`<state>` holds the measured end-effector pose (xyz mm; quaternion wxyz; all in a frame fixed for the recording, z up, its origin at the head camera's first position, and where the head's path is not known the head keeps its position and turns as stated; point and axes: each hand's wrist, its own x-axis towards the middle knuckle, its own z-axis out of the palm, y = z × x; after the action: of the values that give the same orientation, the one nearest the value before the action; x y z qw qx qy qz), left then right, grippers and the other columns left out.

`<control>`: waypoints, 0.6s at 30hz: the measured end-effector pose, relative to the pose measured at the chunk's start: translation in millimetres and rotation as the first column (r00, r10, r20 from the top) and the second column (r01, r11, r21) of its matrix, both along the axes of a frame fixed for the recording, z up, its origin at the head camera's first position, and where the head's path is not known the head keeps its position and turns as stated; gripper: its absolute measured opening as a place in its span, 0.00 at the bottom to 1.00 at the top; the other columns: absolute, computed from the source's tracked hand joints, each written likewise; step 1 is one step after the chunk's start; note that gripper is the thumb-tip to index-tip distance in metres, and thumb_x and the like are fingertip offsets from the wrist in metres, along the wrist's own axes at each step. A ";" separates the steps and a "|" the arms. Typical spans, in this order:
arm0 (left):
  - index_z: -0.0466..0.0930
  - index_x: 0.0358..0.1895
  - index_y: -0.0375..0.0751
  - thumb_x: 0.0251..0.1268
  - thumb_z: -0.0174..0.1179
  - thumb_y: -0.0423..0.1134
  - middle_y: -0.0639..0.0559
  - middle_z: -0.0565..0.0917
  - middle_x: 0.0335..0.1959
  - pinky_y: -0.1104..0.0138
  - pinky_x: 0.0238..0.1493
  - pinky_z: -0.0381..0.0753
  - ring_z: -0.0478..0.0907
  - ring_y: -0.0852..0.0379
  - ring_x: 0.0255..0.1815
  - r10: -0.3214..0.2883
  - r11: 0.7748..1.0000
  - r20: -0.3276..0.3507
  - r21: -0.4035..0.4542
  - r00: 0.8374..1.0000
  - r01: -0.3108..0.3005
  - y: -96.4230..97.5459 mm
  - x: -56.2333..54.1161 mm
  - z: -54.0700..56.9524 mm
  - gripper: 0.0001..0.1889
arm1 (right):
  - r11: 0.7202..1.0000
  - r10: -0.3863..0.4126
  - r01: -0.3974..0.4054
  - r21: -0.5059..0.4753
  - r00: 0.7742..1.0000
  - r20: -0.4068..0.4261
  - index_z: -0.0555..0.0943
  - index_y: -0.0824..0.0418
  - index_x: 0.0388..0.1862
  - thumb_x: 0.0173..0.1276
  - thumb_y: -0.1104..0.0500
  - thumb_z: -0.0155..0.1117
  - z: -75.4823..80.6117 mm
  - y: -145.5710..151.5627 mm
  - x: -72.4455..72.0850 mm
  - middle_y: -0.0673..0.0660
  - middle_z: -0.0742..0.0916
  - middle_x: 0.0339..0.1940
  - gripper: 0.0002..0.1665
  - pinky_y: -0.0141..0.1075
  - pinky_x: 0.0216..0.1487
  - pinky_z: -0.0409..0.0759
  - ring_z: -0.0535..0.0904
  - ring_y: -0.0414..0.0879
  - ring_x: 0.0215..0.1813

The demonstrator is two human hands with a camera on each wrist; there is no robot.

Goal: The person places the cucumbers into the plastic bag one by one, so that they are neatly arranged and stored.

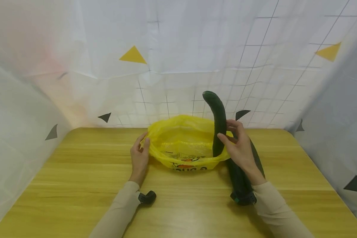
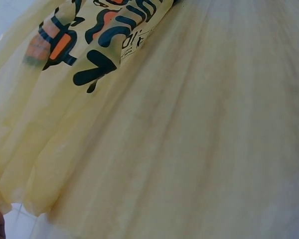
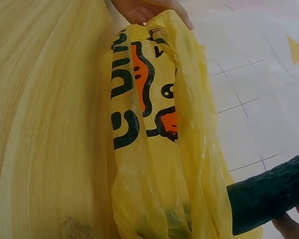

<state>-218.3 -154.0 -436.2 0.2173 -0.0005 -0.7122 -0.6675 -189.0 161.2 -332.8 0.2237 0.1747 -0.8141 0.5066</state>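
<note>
Two hands show in the head view: one left hand point(image 1: 139, 158) left of centre and one right hand point(image 1: 239, 145) right of centre. One yellow bag point(image 1: 178, 124) is at mid-frame, with one upright cucumber point(image 1: 219, 114). At lower right, at least one more cucumber point(image 1: 235, 173) shows; the forearm hides the exact count. There are two sleeves point(image 1: 120, 206) at the bottom, one table point(image 1: 62, 181), and two yellow triangles point(image 1: 134, 56) along the top.
</note>
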 end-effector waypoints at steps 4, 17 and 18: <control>0.74 0.62 0.47 0.70 0.52 0.49 0.45 0.69 0.68 0.46 0.69 0.58 0.60 0.54 0.71 -0.004 1.000 -0.009 0.015 1.000 0.005 -0.6 3.9 7.3 0.21 | 1.000 0.015 -0.014 0.019 1.000 -0.021 0.67 0.68 0.62 0.62 0.69 0.64 -0.8 -3.6 -1.2 0.63 0.77 0.55 0.29 0.51 0.51 0.78 0.76 0.46 0.56; 0.73 0.62 0.42 0.72 0.51 0.44 0.45 0.70 0.67 0.76 0.50 0.70 0.65 0.57 0.66 0.010 1.000 0.004 -0.019 1.000 -0.010 3.1 14.1 23.2 0.20 | 0.994 0.058 -0.053 0.094 0.997 -0.054 0.69 0.69 0.61 0.61 0.71 0.63 -8.4 -13.2 -5.1 0.67 0.77 0.56 0.28 0.58 0.48 0.78 0.76 0.60 0.54; 0.73 0.62 0.42 0.72 0.51 0.44 0.45 0.70 0.67 0.77 0.47 0.70 0.66 0.57 0.65 0.012 1.000 0.000 -0.021 1.000 -0.012 3.1 14.2 23.0 0.20 | 0.994 0.057 -0.052 0.097 0.997 -0.051 0.69 0.67 0.61 0.61 0.70 0.64 -11.6 -13.0 -7.5 0.65 0.77 0.56 0.28 0.57 0.48 0.78 0.75 0.58 0.55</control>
<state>-204.0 -150.8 -413.3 0.2212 0.0017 -0.7192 -0.6586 -196.5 148.2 -344.4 0.2227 0.2210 -0.8262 0.4680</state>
